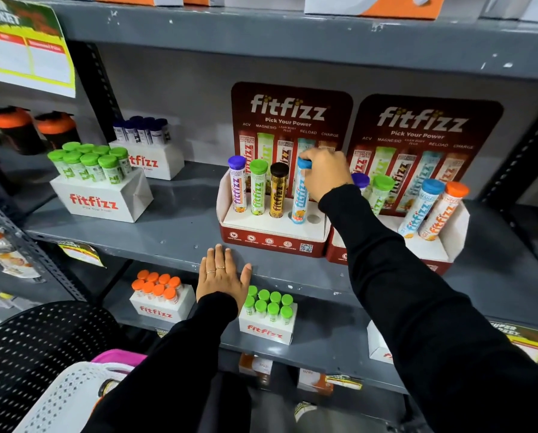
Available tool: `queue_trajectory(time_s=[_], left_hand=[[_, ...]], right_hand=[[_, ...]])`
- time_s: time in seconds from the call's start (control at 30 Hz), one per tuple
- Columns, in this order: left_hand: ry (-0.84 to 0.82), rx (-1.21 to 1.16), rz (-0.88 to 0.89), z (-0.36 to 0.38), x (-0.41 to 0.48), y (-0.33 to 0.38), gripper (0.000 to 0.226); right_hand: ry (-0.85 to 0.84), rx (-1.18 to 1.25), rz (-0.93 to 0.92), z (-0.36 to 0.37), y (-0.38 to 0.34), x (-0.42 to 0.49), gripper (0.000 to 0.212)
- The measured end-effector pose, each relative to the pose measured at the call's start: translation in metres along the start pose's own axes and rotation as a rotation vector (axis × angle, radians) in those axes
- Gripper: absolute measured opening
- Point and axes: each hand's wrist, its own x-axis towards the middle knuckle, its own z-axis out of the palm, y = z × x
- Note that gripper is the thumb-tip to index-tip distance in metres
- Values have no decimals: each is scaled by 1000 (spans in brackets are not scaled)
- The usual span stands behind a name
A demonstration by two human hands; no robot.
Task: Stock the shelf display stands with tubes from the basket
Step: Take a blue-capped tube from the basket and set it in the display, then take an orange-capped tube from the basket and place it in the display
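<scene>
Two red fitfizz display stands sit on the grey middle shelf. The left stand holds a purple-capped tube, a green-capped tube, a black-capped gold tube and a blue-capped tube. My right hand grips the top of the blue-capped tube, whose base stands in its hole. One hole to its right is bare. The right stand carries purple, green, blue and orange-capped tubes. My left hand lies flat and open on the shelf's front edge. A white basket is at bottom left.
White fitfizz boxes of green-capped tubes and dark-capped tubes stand at the left of the shelf. Below are boxes of orange-capped and green-capped tubes. A black perforated basket sits at lower left.
</scene>
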Motion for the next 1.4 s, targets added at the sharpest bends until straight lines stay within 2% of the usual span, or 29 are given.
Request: queue_trajectory(time_s=[0.33, 0.6, 0.67, 0.77, 0.9, 1.03, 1.13, 1.23, 1.3, 1.4], left_hand=[[2, -1, -9, -1, 0, 2, 66], [8, 4, -12, 3, 2, 1, 67], [18, 6, -15, 3, 1, 1, 72], [37, -3, -13, 4, 1, 1, 92], [23, -6, -17, 4, 2, 2, 84], [9, 10, -22, 3, 0, 2, 70], [25, 21, -15, 4, 0, 0, 69], [37, -12, 4, 6, 0, -2, 86], [60, -84, 47, 9, 0, -10, 93], [187, -155, 61, 15, -10, -39, 73]], right_hand=[[118, 106, 3, 14, 6, 6, 36], [122, 162, -14, 18, 9, 6, 31], [108, 166, -25, 17, 9, 4, 33], [100, 188, -18, 18, 7, 4, 34], [41, 160, 16, 27, 10, 1, 35], [57, 215, 85, 26, 13, 0, 32], [26, 226, 101, 22, 11, 2, 29], [60, 182, 38, 29, 0, -4, 33], [134, 131, -79, 42, -22, -16, 31], [308, 196, -376, 80, -62, -40, 17]])
